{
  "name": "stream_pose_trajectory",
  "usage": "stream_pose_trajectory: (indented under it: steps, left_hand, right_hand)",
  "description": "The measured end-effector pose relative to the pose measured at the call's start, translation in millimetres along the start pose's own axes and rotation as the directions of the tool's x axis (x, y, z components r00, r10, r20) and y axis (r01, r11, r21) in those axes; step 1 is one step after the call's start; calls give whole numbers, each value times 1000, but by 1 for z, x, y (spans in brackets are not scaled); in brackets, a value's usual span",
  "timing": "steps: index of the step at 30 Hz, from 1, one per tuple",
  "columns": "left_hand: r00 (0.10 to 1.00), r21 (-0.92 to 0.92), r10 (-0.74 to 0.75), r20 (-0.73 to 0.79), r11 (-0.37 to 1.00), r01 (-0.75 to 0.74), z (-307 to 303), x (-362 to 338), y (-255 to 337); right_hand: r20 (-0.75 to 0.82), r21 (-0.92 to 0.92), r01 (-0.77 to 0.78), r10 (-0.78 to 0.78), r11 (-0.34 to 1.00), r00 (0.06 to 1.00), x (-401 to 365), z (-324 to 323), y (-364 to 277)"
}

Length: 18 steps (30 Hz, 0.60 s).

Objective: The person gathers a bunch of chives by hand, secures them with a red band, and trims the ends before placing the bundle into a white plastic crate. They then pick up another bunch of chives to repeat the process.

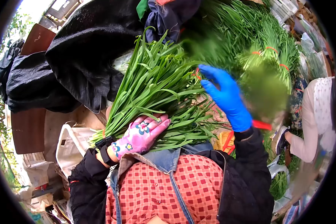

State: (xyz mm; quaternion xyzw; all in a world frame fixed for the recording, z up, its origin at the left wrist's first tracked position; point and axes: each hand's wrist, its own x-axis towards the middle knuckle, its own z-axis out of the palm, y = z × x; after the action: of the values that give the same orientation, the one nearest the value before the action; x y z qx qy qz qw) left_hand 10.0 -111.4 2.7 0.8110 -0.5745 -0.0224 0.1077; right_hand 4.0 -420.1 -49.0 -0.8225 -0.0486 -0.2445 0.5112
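My left hand (142, 135), in a pink flowered glove, lies across a large pile of long green garlic chives (153, 80), its fingers stretched out over the leaves. The pale stem ends of these chives point down to the left, past my wrist with its black watch (105, 146). In a blue glove, my right hand (227, 95) is raised at the right side of the pile. Its thumb and forefinger are apart, with the fingertips right by a thin red band (197, 73) at the leaf tips.
A white plastic crate (69, 145) stands to the left, below black cloth (97, 48). Behind on the right, more chives (246, 26) are heaped, some in bunches tied with red bands (271, 49). A person in light trousers (308, 134) is at the far right. Blurred green hangs nearby.
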Motion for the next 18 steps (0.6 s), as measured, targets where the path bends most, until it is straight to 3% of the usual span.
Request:
stream_pose_trajectory:
  steps: [2,4,5,6,9,10,12,13,14,17,18]
  left_hand:
    - [1000,-18,-5,7,1000,6,-1,1,0]
    - [1000,14,-2,-3,1000,2,-1,0,0]
    - [1000,0,-11,11,1000,11,0,-1,0]
    - [999,-14,-18,26,1000,19,1,-2,0]
    - [1000,-38,-6,11,999,6,2,-2,-3]
    - [1000,-59,-5,23,998,6,3,-3,-5]
    - [995,-89,-18,101,996,27,1,-6,-5]
    - [984,-109,-28,177,993,47,1,-8,-6]
    - [987,-127,-29,158,991,49,4,-9,-7]
    - [983,-114,-34,181,992,56,5,-9,-7]
    - [987,-109,-27,159,993,45,6,-9,-7]
  right_hand:
    - [-15,-63,42,-43,997,999,10,13,-7]
    - [81,-180,-46,61,983,995,21,19,-17]
    - [-21,-112,47,-49,993,999,19,29,-4]
    - [-25,-109,45,-48,993,999,15,32,3]
    - [56,266,-265,260,927,964,0,21,8]
    - [59,264,-270,264,926,963,-5,16,5]
    - [279,540,-546,475,641,834,-12,1,0]
    - [218,505,-579,555,640,803,-5,-14,-14]
    - [100,460,-522,542,718,834,-4,-26,-2]
    - [66,322,-533,544,782,837,-14,-57,7]
    - [239,-245,-517,568,820,788,-17,-60,6]
